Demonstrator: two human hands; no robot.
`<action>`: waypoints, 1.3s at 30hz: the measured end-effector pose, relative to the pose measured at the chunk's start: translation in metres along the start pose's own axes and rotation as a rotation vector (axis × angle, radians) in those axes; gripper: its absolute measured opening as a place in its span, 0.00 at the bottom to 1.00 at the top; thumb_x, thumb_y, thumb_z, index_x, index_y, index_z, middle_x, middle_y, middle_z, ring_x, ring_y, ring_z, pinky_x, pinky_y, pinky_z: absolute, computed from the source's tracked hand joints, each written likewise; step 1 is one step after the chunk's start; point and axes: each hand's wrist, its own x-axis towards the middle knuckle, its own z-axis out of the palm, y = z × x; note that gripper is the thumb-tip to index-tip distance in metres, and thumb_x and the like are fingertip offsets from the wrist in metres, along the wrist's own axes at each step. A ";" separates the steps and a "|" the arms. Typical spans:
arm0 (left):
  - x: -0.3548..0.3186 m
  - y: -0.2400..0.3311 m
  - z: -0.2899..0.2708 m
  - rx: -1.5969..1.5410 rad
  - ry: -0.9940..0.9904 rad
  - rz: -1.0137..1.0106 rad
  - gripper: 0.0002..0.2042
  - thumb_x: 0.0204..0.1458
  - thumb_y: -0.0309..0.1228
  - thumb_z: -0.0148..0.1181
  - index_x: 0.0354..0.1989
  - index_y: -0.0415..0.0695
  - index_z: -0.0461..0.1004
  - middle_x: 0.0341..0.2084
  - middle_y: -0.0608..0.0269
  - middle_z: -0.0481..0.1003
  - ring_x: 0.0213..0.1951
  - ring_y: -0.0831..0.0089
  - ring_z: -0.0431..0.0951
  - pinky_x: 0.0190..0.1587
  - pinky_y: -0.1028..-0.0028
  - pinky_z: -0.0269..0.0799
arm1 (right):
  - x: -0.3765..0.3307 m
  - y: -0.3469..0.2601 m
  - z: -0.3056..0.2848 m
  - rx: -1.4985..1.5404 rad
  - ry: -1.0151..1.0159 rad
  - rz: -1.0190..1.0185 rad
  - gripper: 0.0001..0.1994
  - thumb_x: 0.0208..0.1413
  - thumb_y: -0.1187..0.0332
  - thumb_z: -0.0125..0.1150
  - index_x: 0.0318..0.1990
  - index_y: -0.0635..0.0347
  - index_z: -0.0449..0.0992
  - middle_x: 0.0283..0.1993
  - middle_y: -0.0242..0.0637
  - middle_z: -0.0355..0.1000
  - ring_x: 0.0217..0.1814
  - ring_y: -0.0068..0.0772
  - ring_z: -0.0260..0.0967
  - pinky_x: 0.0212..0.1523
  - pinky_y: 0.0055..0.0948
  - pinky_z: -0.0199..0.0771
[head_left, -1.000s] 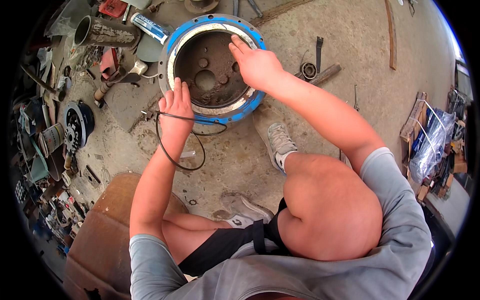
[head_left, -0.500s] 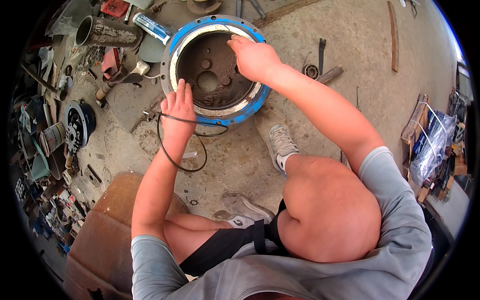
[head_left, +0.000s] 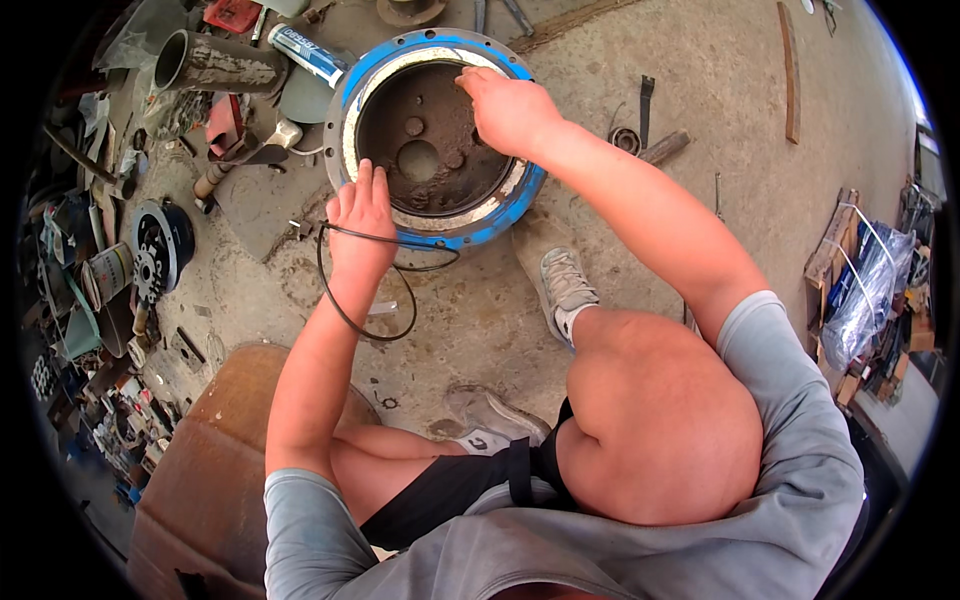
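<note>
A round metal housing point(head_left: 437, 239) with a blue flange, bolt holes and a pale inner ring lies on the floor before me. Its brown, dirty inside shows a round hole and raised bosses. My left hand point(head_left: 362, 215) rests at its left inner rim, fingers stretched and touching the edge. A thin black cord point(head_left: 352, 326) hangs in a loop across the back of that hand and wrist. At the upper right inner rim, my right hand point(head_left: 508, 112) has its fingers bent together against the edge; what they hold, if anything, is hidden.
A blue-and-white tube point(head_left: 306, 54) and a rusty pipe point(head_left: 222, 66) lie at the upper left, near a hammer point(head_left: 245, 158). A dark hub point(head_left: 162, 250) stands left. Right of the housing are a bearing ring point(head_left: 625, 141) and a flat bar point(head_left: 646, 110). A rusty curved sheet point(head_left: 215, 450) is nearby.
</note>
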 end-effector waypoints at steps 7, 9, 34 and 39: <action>-0.010 0.011 -0.011 -0.276 0.067 0.103 0.26 0.49 0.19 0.57 0.60 0.42 0.73 0.58 0.58 0.74 0.53 0.57 0.74 0.55 0.60 0.68 | -0.041 -0.003 0.000 0.117 -0.065 -0.101 0.15 0.59 0.64 0.60 0.52 0.54 0.79 0.50 0.43 0.78 0.48 0.50 0.79 0.47 0.47 0.81; -0.016 0.009 -0.009 -0.304 0.059 0.145 0.25 0.49 0.21 0.58 0.59 0.42 0.74 0.57 0.60 0.74 0.53 0.59 0.74 0.54 0.60 0.68 | -0.054 -0.011 0.001 0.115 -0.222 -0.130 0.13 0.57 0.63 0.62 0.48 0.54 0.82 0.46 0.44 0.79 0.48 0.50 0.79 0.47 0.47 0.81; -0.016 0.017 -0.018 -0.550 0.125 0.171 0.30 0.51 0.21 0.60 0.66 0.41 0.68 0.53 0.49 0.72 0.52 0.50 0.74 0.56 0.57 0.68 | -0.065 -0.020 0.011 0.030 -0.467 -0.206 0.10 0.57 0.71 0.58 0.43 0.57 0.82 0.48 0.45 0.76 0.47 0.51 0.80 0.45 0.48 0.81; -0.053 0.023 -0.022 -0.925 0.175 0.065 0.33 0.49 0.13 0.56 0.68 0.39 0.64 0.55 0.50 0.71 0.48 0.61 0.74 0.55 0.65 0.71 | -0.067 -0.024 0.013 0.032 -0.459 -0.187 0.10 0.56 0.73 0.58 0.45 0.60 0.80 0.47 0.47 0.76 0.48 0.52 0.80 0.45 0.47 0.82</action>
